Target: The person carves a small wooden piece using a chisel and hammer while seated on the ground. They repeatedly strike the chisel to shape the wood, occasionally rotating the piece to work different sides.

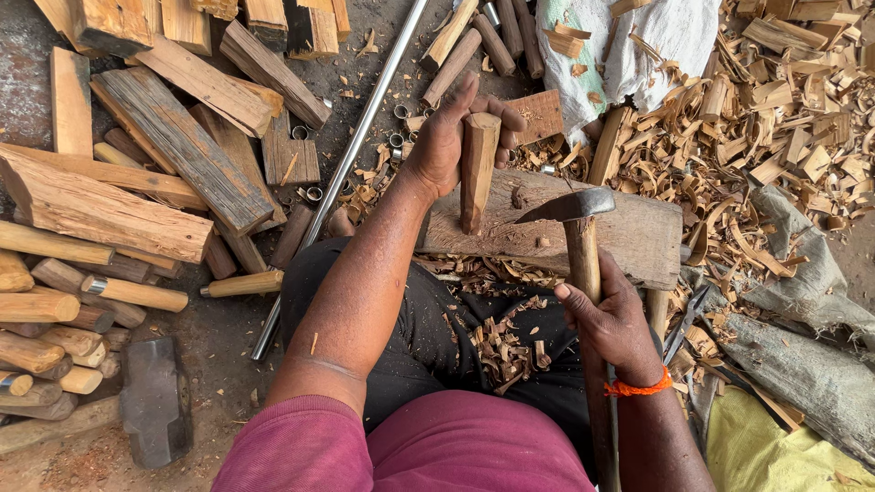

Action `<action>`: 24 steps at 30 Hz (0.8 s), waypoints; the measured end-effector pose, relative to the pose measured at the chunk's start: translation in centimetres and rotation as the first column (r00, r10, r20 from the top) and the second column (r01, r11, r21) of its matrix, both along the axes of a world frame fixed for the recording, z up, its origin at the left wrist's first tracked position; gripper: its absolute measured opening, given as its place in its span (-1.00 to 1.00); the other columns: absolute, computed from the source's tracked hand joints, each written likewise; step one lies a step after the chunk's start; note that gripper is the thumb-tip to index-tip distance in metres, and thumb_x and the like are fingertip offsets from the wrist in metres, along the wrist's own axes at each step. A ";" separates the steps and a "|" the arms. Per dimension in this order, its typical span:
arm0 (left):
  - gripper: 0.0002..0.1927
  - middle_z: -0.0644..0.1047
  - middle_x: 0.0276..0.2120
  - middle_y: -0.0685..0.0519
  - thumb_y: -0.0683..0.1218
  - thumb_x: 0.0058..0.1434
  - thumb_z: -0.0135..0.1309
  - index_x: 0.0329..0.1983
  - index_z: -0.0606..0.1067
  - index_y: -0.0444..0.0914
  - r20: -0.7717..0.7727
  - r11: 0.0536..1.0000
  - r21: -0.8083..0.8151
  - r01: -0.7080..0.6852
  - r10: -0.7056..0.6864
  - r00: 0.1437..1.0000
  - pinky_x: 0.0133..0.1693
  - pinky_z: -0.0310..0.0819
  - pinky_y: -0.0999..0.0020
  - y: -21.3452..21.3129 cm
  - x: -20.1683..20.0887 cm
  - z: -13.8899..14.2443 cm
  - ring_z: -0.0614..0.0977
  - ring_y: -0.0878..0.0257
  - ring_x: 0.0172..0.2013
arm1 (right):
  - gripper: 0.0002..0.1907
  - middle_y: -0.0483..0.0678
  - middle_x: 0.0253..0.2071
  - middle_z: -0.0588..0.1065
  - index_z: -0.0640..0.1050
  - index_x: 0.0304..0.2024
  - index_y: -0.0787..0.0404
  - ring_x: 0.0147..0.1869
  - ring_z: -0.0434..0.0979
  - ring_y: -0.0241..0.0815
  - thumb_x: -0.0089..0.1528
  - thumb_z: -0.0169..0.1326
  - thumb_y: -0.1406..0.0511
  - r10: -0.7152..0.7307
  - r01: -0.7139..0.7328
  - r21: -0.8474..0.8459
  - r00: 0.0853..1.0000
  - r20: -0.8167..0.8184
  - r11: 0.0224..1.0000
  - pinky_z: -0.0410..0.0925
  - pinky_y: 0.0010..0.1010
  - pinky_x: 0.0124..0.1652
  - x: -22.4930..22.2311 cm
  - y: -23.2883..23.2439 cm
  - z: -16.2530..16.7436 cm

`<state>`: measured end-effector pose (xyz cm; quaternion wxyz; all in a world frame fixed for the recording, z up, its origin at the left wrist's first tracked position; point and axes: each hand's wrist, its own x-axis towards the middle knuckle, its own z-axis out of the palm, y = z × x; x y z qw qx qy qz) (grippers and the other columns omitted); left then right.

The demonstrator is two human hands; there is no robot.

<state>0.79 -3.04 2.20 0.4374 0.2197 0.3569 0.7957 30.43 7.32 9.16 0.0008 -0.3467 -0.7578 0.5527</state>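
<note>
Left hand (453, 137) wrapped tight round wooden peg (477, 169), peg standing up on flat wood block (629, 232). Right hand (609, 319) gripping axe (576, 214) handle, blade just beside peg. White sack (656, 41) behind block. Yellow bag (775, 451) at bottom right.

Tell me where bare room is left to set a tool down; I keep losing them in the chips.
Barest is the ground between the steel pipe and the hammer head, bottom left. The chopping plank is free right of the adze the right hand grips. Crowded: billets left, shavings right, and around the peg held by the left hand.
</note>
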 end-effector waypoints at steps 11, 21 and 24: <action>-0.52 0.61 -0.24 -0.06 0.26 0.31 0.20 -0.11 0.44 -0.22 -0.197 0.997 0.070 -0.015 0.028 0.980 -0.10 0.68 0.20 0.6 0.1 -0.5 0.70 0.23 -0.16 | -0.30 -0.15 -0.38 0.45 0.30 0.39 0.19 -0.46 0.45 -0.37 0.22 0.21 0.26 0.020 -0.020 -0.019 1.000 -0.011 1.000 0.41 -0.48 -0.48 0.1 0.3 -0.3; -0.31 0.57 -0.34 0.06 0.48 0.22 -0.04 -0.04 0.53 -0.19 -0.024 0.997 -0.029 -0.073 0.072 0.997 -0.33 0.60 0.33 0.7 0.5 -0.3 0.58 0.35 -0.36 | -0.37 -0.14 -0.41 0.43 0.35 0.32 0.24 -0.47 0.44 -0.35 0.23 0.22 0.27 0.027 -0.028 -0.033 0.999 -0.026 0.999 0.37 -0.47 -0.49 0.1 0.6 -0.7; -0.36 0.57 -0.33 0.07 0.45 0.27 0.03 -0.17 0.55 -0.21 -0.125 0.995 -0.039 -0.090 0.085 0.988 -0.28 0.63 0.33 0.8 0.6 -0.7 0.62 0.33 -0.31 | -0.36 -0.14 -0.42 0.43 0.34 0.33 0.22 -0.48 0.43 -0.35 0.23 0.21 0.26 0.024 -0.025 -0.033 1.000 -0.017 0.999 0.37 -0.47 -0.50 0.1 0.6 -0.6</action>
